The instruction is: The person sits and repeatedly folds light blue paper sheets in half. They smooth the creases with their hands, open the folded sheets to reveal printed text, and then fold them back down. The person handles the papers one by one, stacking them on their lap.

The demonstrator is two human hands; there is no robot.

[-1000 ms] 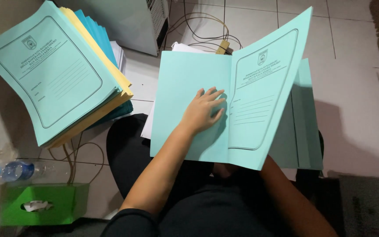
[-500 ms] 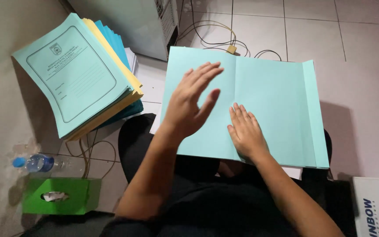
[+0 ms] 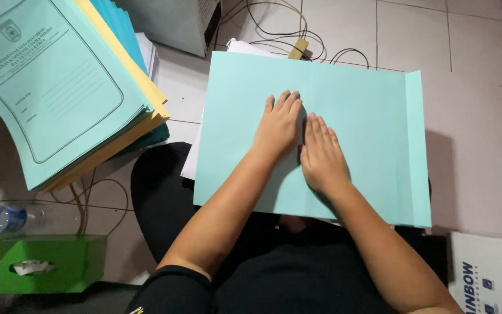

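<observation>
Both hands, left hand [image 3: 279,125] and right hand [image 3: 322,156], lie flat and unclenched, grasping nothing, on the opened-out pale-turquoise paper folder [image 3: 245,110], spread but seemingly not yet creased.

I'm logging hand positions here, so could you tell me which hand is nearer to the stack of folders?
Left. The left hand lies flat on the open teal folder, on the side toward the stack of folders; the right hand lies beside it, farther away.
</observation>
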